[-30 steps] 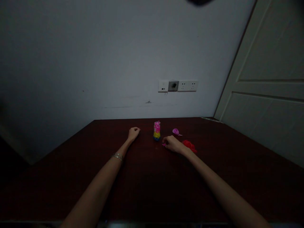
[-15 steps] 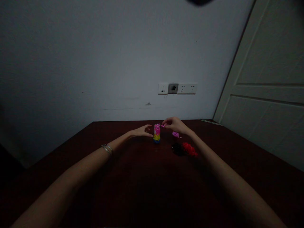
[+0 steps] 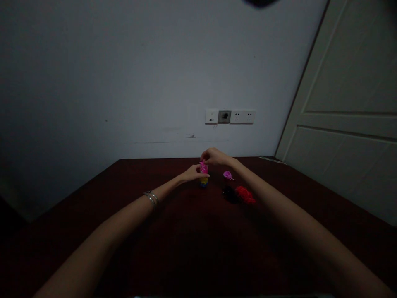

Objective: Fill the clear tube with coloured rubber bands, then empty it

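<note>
A small upright stack of coloured rings (image 3: 204, 176), pink on top, then yellow and blue, stands far out on the dark red table (image 3: 173, 231). My left hand (image 3: 194, 173) wraps its fingers round the stack's side. My right hand (image 3: 214, 157) sits over the top of the stack, fingers pinched on a small pink piece there. Bracelets (image 3: 151, 198) circle my left wrist.
A loose pink ring (image 3: 228, 175) lies right of the stack. Nearer me lie a dark clump (image 3: 228, 193) and a red clump (image 3: 245, 195). Behind the table a wall carries a row of sockets (image 3: 230, 116); a pale door (image 3: 347, 120) stands at the right.
My right hand lifted a small pink piece from the table up to the stack's top, uncovering the dark clump. My left hand moved right from the table and closed on the stack's side.
</note>
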Demonstrator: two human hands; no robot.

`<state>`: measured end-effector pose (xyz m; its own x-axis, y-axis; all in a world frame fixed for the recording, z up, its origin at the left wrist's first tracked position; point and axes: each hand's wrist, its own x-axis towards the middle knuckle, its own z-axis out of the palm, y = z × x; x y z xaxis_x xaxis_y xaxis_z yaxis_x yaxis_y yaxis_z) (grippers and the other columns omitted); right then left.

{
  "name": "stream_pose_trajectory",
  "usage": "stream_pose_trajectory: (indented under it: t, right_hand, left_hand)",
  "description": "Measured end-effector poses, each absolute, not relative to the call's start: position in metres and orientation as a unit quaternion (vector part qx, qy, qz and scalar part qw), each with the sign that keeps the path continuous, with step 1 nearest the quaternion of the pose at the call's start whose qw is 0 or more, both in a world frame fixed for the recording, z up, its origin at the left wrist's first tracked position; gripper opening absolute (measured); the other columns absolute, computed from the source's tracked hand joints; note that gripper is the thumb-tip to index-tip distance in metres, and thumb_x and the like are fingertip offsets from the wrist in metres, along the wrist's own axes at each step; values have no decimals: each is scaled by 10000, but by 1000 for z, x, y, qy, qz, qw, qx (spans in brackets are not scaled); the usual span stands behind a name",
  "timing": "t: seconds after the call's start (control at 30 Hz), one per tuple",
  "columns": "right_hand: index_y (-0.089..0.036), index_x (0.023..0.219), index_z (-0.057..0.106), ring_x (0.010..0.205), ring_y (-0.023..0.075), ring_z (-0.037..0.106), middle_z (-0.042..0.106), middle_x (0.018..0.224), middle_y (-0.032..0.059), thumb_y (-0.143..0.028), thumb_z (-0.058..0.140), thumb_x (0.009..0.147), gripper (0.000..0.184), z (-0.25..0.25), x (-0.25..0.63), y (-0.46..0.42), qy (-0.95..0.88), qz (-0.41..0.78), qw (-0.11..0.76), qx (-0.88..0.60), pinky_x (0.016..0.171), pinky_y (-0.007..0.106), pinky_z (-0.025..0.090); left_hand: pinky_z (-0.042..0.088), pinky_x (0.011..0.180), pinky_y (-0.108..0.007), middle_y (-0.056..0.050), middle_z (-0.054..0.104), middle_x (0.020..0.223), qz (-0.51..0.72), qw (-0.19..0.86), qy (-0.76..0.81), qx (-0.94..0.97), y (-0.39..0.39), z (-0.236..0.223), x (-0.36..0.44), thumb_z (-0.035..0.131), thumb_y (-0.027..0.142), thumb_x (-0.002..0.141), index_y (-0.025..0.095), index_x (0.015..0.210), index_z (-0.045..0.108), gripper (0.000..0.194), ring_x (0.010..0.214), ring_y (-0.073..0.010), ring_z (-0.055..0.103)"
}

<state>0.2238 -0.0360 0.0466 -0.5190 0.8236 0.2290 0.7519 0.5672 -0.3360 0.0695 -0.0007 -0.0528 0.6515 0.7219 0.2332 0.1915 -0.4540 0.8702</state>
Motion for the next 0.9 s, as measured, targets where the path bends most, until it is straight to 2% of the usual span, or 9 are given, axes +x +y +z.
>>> stream_pose_trajectory:
  t: [0.17, 0.33, 0.63, 0.9]
  right_hand:
    - [-81, 862, 704, 596, 106, 561, 685, 703, 60, -82, 565, 663, 243, 48, 224, -35, -873, 95, 170, -446, 548, 191, 390]
    - [-94, 846, 717, 636, 115, 577, 697, 731, 61, -91, 548, 682, 235, 52, 226, -41, -875, 86, 159, -448, 593, 194, 402]
    - [-95, 847, 713, 677, 122, 587, 700, 784, 73, -165, 534, 730, 225, 55, 233, -45, -853, 132, 202, -463, 618, 208, 417]
    - [-82, 812, 701, 660, 126, 579, 686, 747, 71, -174, 510, 729, 227, 57, 233, -50, -850, 136, 221, -458, 603, 215, 415]
  left_hand:
    - [442, 728, -286, -44, 604, 804, 314, 469, 291, 772, 3, -57, 72, 683, 338, 648, 97, 883, 590, 350, 736, -129, 559]
    - [441, 741, -292, -62, 613, 825, 325, 478, 285, 765, 5, -62, 75, 663, 261, 654, 84, 893, 594, 306, 739, -133, 567]
    - [451, 773, -302, -73, 626, 829, 340, 480, 301, 751, 11, -68, 80, 629, 191, 664, 82, 850, 601, 217, 766, -145, 584]
    - [448, 768, -320, -78, 625, 817, 342, 478, 300, 751, 7, -64, 79, 631, 207, 661, 78, 813, 603, 201, 734, -140, 584]
